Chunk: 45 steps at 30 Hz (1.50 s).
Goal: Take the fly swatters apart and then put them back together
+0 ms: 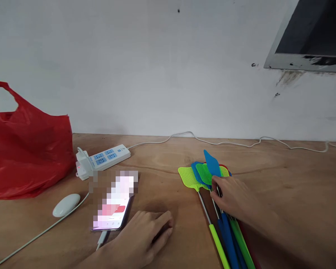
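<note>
Several fly swatters in yellow-green, green, blue and red lie in an overlapping bundle on the wooden table, right of the middle. My right hand (226, 192) pinches a blue fly swatter (212, 163) just below its head, which tilts up above the others. Under it show a green swatter head (204, 174) and, at the left of the bundle, a yellow-green fly swatter (188, 177). Coloured handles (231, 239) run toward the lower edge, partly behind my right forearm. My left hand (145, 233) rests on the table beside the phone, fingers loosely curled in, nothing seen in them.
A lit phone (116, 209) with a white cable lies at left, its screen partly blurred. Behind it is a white power strip (109, 156) with a plugged-in charger. A white mouse (66, 205) and a red plastic bag (30, 149) are farther left. A thin cord (224, 142) runs along the wall.
</note>
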Tool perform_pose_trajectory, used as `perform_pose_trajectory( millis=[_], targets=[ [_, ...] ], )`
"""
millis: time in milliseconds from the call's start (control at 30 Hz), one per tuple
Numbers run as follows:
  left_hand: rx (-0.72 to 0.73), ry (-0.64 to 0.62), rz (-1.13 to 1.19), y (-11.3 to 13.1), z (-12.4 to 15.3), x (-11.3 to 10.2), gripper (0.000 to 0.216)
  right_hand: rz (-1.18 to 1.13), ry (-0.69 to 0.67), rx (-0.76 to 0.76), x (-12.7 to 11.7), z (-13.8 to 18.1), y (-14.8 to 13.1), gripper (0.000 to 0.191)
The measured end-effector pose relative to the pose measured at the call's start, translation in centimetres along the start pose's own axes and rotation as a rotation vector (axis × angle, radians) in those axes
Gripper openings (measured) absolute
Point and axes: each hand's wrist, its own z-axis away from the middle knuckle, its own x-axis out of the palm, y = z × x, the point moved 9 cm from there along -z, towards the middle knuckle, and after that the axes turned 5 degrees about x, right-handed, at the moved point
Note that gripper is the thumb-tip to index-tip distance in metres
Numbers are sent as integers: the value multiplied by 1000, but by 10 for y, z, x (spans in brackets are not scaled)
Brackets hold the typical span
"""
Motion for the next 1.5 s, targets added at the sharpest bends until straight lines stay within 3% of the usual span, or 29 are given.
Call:
perform_pose_trajectory(
  millis=[133,233,300,467,600,933,1100,1333,1500],
  targets=[
    [-15,7,23,-2,-1,1,17,-319,-1,-17,-7,-4,1,10],
    [-35,13,73,-5,-1,2,19,-821,-47,38,-7,-5,2,8],
    [-54,17,124,-7,-1,3,23,-1107,-98,98,1,-2,1,17],
    [-94,86,262,-7,-1,-4,38,-1432,-103,136,17,7,-10,28],
    [-92,133,385,-3,-1,-11,44,-1501,-193,45,17,15,-28,19],
    [-197,44,397,-13,4,8,30,-1552,-433,-258,10,36,-62,52],
    [-219,30,367,-13,6,7,34,-1531,-424,-245,13,37,-59,54],
    [-210,5,352,-13,8,11,37,-1407,-500,-183,10,40,-64,30],
    [-192,71,341,-18,9,0,37,-1234,-322,-64,8,31,-45,26]
  ],
)
